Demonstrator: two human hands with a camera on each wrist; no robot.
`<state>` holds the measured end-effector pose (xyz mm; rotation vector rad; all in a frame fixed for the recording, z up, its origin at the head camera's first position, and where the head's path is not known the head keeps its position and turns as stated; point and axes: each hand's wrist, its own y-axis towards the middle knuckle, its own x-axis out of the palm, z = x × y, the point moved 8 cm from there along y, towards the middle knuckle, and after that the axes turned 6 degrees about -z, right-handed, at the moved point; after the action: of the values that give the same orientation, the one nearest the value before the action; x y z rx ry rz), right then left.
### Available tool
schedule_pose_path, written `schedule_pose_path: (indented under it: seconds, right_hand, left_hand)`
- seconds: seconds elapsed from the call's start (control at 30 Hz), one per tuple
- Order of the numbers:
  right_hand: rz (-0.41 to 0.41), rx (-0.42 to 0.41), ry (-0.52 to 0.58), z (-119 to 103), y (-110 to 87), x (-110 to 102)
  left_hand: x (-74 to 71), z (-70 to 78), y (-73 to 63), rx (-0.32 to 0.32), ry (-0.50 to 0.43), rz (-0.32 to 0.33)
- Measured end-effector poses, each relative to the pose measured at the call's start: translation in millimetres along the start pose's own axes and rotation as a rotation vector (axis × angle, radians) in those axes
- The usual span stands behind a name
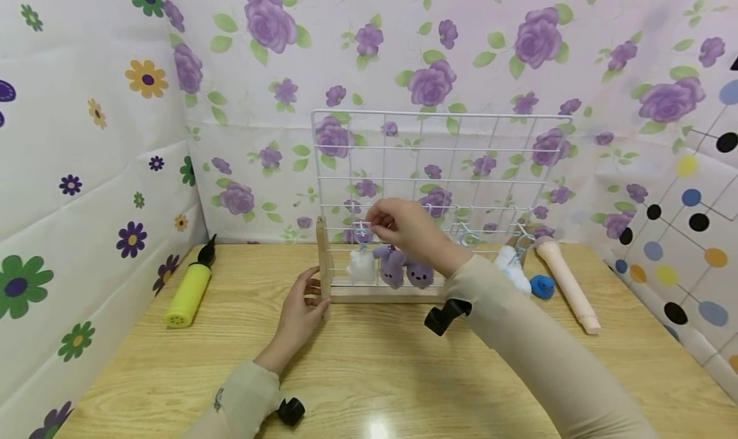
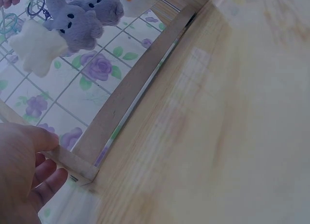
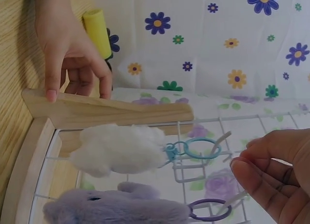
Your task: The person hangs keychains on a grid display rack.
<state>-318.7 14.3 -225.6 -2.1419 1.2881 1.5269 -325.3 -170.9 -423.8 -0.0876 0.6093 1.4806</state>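
A white wire-grid display rack (image 1: 442, 114) stands in a wooden base (image 1: 380, 291). My left hand (image 1: 296, 311) grips the base's left end piece (image 2: 72, 163), thumb on one side and fingers on the other. A white fluffy plush keychain (image 3: 118, 151), star-like in the left wrist view, hangs by its blue ring (image 3: 203, 149) on a white hook. Beside that hook is my right hand (image 1: 406, 227), thumb and forefinger close together, with nothing visible between them. Two purple plush keychains (image 1: 392, 273) hang just right of the white one; one has a purple ring (image 3: 210, 209).
Farther right on the rack hangs a pale plush (image 1: 512, 269), with a blue plush (image 1: 542, 286) beside it. A pale pink tubular item (image 1: 567, 285) lies at the right. On the left lies a yellow hand pump (image 1: 190, 295) with a black nozzle. Patterned cloth walls surround the table.
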Motion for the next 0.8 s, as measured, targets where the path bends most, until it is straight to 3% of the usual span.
schedule_pose_path:
  seconds: [0.4,0.8]
  right_hand:
    - [0.044,-0.028,-0.013,-3.7,-24.8,-17.0]
    - [0.096,-0.098,-0.043,-7.1,-54.9,-23.4]
  left_hand:
    - [1.7,0.1,0.5,-0.008,0.015,0.01]
    - [-5.8,21.0,-5.8,0.145,0.11,0.094]
